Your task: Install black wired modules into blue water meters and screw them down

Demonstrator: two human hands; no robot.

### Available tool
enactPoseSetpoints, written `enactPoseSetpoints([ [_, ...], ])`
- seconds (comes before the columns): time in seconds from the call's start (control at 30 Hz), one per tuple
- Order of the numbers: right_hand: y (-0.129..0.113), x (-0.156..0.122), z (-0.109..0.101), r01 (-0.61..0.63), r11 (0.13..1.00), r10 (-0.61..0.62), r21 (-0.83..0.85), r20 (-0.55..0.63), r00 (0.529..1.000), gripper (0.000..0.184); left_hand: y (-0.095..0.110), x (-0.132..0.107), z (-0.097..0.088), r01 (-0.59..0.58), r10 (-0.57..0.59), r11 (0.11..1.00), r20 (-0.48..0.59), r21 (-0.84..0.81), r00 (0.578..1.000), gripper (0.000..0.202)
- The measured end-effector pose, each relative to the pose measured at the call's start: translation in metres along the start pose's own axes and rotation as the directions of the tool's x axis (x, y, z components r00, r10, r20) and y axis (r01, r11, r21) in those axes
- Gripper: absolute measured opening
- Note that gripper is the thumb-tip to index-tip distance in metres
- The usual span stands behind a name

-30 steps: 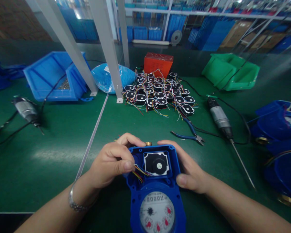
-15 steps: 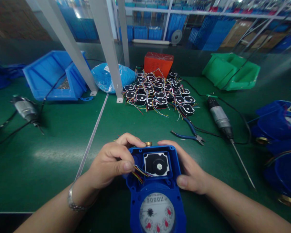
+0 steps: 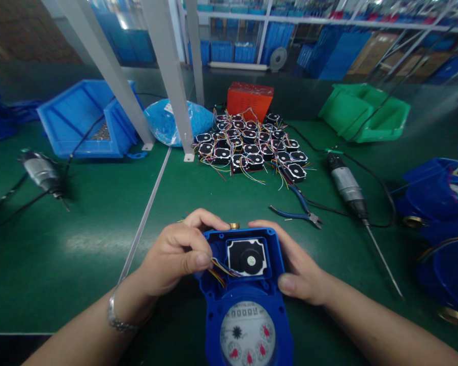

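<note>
A blue water meter (image 3: 209,325) with a white dial faces me at the bottom centre. In its open upper compartment sits a black motor module (image 3: 247,257) with white edges. Thin coloured wires (image 3: 223,268) run from the module to the left wall. My left hand (image 3: 181,251) pinches these wires between thumb and forefinger, its other fingers lying along the meter's far left corner. Wrapped round the right side of the housing is my right hand (image 3: 297,269), thumb on the near edge. A brass fitting (image 3: 234,225) shows at the far side.
Several black modules (image 3: 252,149) with loose wires lie ahead, before an orange box (image 3: 250,100). Cutting pliers (image 3: 303,211) and an electric screwdriver (image 3: 347,183) lie right; another screwdriver (image 3: 41,173) is left. More blue meters (image 3: 448,264) stand right. Metal posts (image 3: 171,76) rise from the green table (image 3: 95,218).
</note>
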State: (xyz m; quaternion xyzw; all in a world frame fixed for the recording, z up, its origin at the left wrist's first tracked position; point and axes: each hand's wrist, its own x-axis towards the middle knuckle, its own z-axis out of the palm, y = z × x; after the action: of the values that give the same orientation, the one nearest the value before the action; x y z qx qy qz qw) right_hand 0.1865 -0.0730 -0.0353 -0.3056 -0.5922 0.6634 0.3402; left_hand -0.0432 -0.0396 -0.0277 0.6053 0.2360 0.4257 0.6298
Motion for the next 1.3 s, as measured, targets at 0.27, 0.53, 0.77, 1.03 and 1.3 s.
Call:
enactPoseSetpoints([
  [0.27, 0.003, 0.006, 0.000, -0.045, 0.999, 0.043, -0.026, -0.065, 0.997, 0.073, -0.004, 0.004, 0.001, 0.085, -0.088, 0.996, -0.094, -0.028, 0.992, 0.014],
  [0.53, 0.006, 0.008, -0.002, -0.040, 0.998, 0.043, 0.040, -0.084, 0.996, 0.071, -0.008, 0.009, 0.000, 0.110, -0.117, 0.992, -0.126, -0.056, 0.985, 0.014],
  [0.77, 0.006, 0.010, 0.000, -0.048, 0.997, 0.054, 0.066, -0.087, 0.995, 0.070, -0.009, 0.009, -0.001, 0.114, -0.115, 0.993, -0.120, -0.018, 0.986, 0.016],
  [1.03, 0.007, 0.010, -0.001, -0.043, 0.997, 0.048, 0.057, -0.090, 0.995, 0.070, -0.009, 0.009, -0.004, 0.085, -0.080, 0.995, -0.095, 0.050, 0.992, 0.015],
  [1.3, 0.007, 0.010, -0.001, -0.057, 0.996, 0.065, 0.071, -0.105, 0.992, 0.072, 0.003, 0.009, -0.004, -0.104, 0.101, 0.911, 0.029, 0.399, 0.994, 0.022],
])
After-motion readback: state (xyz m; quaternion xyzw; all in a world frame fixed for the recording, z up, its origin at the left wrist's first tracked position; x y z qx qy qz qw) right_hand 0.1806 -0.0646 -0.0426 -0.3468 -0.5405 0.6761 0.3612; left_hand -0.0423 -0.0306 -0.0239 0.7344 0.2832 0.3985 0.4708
